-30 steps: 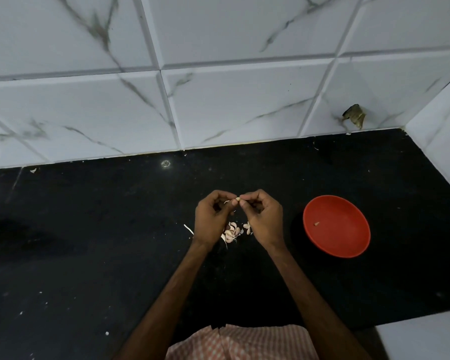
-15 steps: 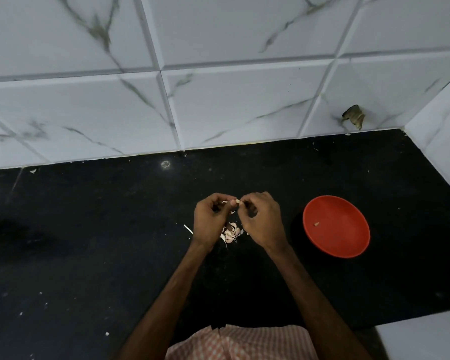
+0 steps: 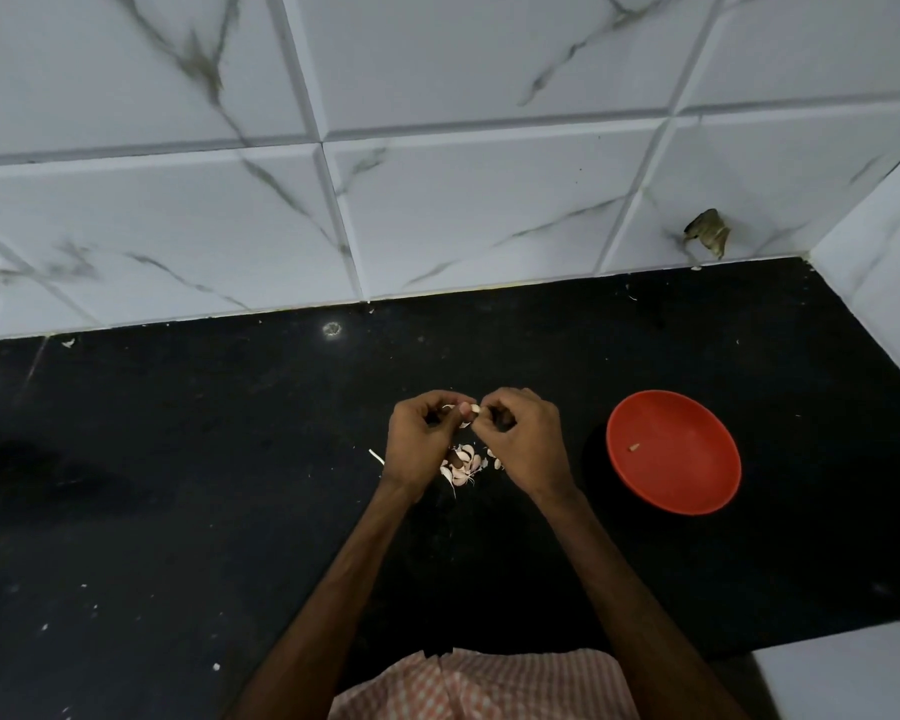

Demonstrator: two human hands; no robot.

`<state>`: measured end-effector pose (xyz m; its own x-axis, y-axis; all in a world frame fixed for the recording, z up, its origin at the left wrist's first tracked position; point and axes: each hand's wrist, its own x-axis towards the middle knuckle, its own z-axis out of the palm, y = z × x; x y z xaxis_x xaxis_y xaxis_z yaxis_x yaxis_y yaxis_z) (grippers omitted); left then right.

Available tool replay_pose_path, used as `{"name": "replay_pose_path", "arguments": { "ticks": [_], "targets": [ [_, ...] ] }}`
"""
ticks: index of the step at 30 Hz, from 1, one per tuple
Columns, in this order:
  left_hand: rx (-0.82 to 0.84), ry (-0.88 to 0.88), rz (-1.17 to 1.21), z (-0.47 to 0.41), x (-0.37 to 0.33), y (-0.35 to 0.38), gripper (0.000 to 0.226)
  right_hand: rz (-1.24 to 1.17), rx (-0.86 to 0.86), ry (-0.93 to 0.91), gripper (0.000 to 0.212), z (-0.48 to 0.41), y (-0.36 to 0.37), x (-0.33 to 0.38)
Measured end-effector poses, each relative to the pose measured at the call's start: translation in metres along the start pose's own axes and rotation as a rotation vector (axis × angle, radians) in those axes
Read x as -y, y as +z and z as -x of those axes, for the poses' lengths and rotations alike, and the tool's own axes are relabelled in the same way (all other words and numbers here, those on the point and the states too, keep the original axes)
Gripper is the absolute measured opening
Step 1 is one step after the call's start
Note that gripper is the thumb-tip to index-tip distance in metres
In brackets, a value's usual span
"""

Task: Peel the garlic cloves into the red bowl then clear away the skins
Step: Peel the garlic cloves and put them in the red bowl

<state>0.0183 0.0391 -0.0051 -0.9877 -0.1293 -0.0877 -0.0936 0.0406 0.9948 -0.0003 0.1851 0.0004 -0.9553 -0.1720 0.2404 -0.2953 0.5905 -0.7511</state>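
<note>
Garlic clove, pinched between left hand and right hand, could slip during peeling and fall into the garlic pile, missing the red bowl.

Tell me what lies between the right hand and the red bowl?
Only bare black counter lies between the right hand and the red bowl, as the head view shows.

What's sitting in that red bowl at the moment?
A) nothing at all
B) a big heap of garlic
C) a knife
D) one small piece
D: a single small piece lies in the red bowl; the garlic pile sits on the black counter, and the left hand and right hand pinch one clove above it.
</note>
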Motion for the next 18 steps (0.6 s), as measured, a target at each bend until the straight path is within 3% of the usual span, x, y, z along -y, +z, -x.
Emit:
{"name": "replay_pose_path", "arguments": {
  "ticks": [9,18],
  "targets": [
    [0.015,0.021,-0.104,-0.0012,0.004,0.0056,0.013,-0.318,-0.017,0.215,0.006,-0.0003,-0.0007,0.0068],
    [-0.002,-0.107,0.146,0.0013,0.003,0.0061,0.02,-0.32,0.04,0.207,0.007,0.0006,-0.0024,0.0052]
  ]
}}
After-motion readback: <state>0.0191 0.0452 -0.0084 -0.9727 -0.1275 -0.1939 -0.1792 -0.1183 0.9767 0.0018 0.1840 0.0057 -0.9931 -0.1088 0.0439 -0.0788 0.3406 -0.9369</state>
